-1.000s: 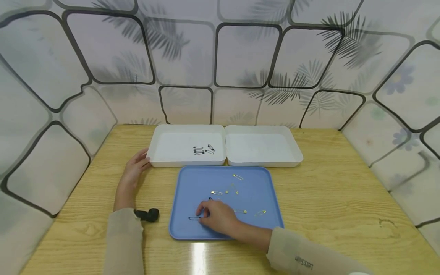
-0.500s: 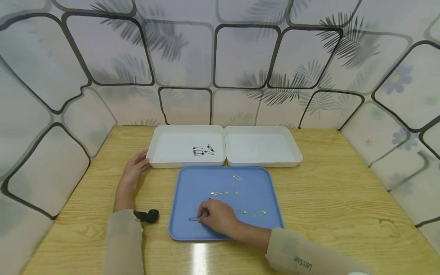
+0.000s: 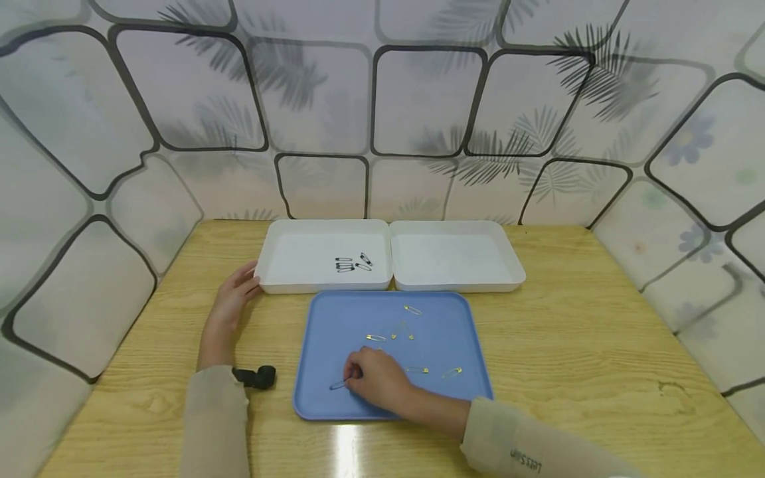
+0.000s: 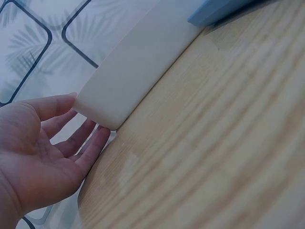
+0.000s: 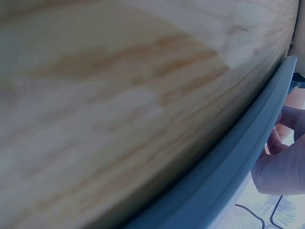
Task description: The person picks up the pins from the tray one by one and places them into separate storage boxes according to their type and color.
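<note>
My right hand (image 3: 379, 380) is over the blue tray (image 3: 317, 405), its thumb and fingertips pinching one end of a black safety pin (image 3: 337, 385). The pin's other end sticks out to the left. Around that hand lie several gold safety pins (image 3: 376, 338) on the blue tray. In the right wrist view the tray's rim (image 5: 228, 167) partly covers the right hand (image 5: 281, 162), and the pin is out of sight there. At the left white tray (image 3: 287, 255), my left hand (image 3: 232, 299) touches the near left corner with extended fingers, also seen in the left wrist view.
Several black safety pins (image 3: 344, 265) lie in the left white tray. A second white tray (image 3: 457, 255) stands against its right side. Both are behind the blue tray on the wooden table (image 3: 597, 345), with a patterned wall covering (image 3: 430, 99) beyond.
My right thumb and fingertips have closed on the black safety pin, and its free end has swung slightly toward me. The left hand stays at the white tray's corner.
</note>
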Tool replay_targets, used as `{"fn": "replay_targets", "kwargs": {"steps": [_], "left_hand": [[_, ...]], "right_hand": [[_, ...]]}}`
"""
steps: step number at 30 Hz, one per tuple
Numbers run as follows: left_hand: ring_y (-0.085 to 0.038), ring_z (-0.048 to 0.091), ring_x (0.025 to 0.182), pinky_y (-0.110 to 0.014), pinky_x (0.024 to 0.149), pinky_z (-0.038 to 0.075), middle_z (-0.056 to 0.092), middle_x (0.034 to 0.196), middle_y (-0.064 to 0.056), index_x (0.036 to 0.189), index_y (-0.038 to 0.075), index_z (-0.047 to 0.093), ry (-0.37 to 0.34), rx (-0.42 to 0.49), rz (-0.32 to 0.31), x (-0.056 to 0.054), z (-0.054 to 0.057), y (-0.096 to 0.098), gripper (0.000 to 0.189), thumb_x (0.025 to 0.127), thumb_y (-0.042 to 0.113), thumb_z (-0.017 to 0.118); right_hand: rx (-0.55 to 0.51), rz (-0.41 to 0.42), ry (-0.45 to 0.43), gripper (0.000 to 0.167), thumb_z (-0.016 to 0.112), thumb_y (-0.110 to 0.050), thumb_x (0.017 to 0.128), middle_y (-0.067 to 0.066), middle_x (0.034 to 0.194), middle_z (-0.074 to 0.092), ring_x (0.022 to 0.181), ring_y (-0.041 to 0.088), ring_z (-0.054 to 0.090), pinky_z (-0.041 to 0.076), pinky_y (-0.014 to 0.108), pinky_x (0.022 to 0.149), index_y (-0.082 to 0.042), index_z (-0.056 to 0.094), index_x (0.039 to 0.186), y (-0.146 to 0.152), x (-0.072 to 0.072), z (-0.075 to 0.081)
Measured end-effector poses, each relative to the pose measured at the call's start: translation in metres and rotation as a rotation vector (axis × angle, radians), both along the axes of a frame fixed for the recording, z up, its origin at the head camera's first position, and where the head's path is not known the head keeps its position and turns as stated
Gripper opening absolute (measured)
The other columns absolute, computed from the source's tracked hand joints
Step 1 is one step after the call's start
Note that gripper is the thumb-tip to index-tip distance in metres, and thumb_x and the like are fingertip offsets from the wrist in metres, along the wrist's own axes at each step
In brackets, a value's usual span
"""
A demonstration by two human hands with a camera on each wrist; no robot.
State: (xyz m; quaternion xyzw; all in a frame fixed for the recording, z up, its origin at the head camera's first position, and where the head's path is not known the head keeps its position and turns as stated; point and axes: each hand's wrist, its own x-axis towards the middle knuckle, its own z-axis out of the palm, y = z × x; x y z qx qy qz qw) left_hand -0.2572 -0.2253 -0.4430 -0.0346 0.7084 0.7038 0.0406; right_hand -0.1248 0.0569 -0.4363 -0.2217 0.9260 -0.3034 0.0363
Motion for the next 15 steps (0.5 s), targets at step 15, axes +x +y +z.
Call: {"fn": "replay_targets", "kwargs": {"steps": [15], "left_hand": [[-0.028,0.03,0.128,-0.032,0.102,0.031,0.019,0.147,-0.021,0.145,0.003,0.022,0.005,0.004,0.007,-0.0003,-0.0005,0.0002,0.051,0.099,0.01,0.041]], "right_hand": [[0.004,0.024,-0.008,0.016,0.072,-0.005,0.07,-0.015,0.06,0.047,0.057,0.001,0.044,0.037,0.017,0.052,-0.017,0.062,0.068,0.0023,-0.0018,0.0012]]}}
